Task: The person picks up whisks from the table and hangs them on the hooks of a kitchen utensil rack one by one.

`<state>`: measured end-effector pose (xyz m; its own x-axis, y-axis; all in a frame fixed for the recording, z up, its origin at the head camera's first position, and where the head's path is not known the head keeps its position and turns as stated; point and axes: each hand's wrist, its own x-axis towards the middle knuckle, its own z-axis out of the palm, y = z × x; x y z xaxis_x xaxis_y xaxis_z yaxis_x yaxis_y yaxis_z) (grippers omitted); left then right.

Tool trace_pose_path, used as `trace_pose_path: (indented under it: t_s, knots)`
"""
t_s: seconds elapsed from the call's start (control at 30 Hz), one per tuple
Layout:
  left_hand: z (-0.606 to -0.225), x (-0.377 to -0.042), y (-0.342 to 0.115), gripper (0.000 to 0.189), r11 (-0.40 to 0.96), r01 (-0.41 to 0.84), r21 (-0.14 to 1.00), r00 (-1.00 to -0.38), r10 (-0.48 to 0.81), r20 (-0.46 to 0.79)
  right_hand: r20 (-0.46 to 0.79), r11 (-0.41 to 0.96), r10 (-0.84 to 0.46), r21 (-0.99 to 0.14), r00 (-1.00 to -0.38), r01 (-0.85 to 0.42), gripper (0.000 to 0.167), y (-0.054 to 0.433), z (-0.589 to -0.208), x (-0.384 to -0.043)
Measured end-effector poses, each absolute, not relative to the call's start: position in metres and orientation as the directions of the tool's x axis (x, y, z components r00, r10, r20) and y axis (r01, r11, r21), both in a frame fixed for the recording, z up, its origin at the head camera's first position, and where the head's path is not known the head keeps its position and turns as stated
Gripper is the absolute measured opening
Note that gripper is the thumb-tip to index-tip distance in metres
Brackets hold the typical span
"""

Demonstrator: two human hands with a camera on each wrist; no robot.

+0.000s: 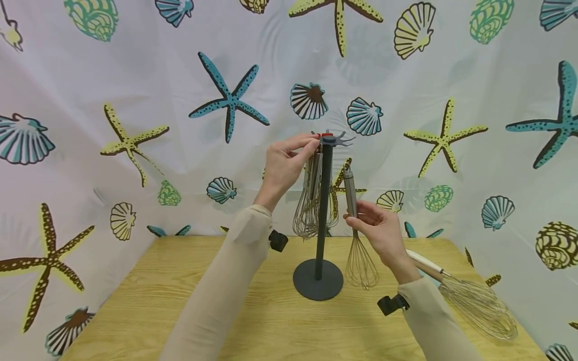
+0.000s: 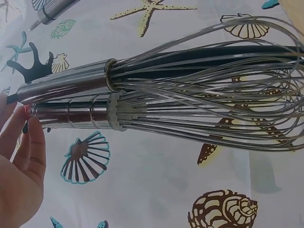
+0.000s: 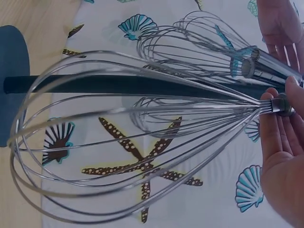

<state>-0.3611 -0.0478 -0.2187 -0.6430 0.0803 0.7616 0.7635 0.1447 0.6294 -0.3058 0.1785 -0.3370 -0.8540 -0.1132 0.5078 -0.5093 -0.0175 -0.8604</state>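
A dark utensil stand (image 1: 323, 215) with a round base and hooked top stands upright on the table. My left hand (image 1: 286, 160) pinches the left side of its hooked top, by a red piece. Several metal whisks (image 2: 66, 83) hang there, handles up, just below the fingers. The exact contact is partly hidden. To the right of the pole, my right hand (image 1: 379, 228) holds another whisk (image 1: 350, 188) by the lower part of its steel handle. That whisk is nearly upright, wires down, its top end below and right of the hooks.
On the wooden table (image 1: 203, 286), whisks (image 1: 478, 303) lie at the right beyond my right forearm, one with a white handle (image 1: 424, 260). A curtain (image 1: 280, 55) printed with shells and starfish hangs behind and along the sides.
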Motion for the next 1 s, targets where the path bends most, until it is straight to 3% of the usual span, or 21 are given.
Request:
trace_pose_path:
  t_s: [0.33,0.6,1.0]
  knots:
    - [-0.219,-0.358,-0.046,0.024,0.139,0.76,0.635,-0.648,0.078,0.758,0.58,0.039,-0.058,-0.812,-0.813,-0.582,0.043,0.161,-0.323,-0.304]
    - [-0.208,-0.336,-0.045,0.023,0.153,0.75,0.643,-0.658,0.083,0.748,0.617,0.097,-0.001,-0.783,-0.787,-0.614,0.042,0.152,-0.313,-0.305]
    - [-0.218,-0.357,-0.048,0.023,0.125,0.753,0.646,-0.657,0.089,0.749,0.649,0.083,0.025,-0.759,-0.76,-0.645,0.042,0.142,-0.306,-0.307]
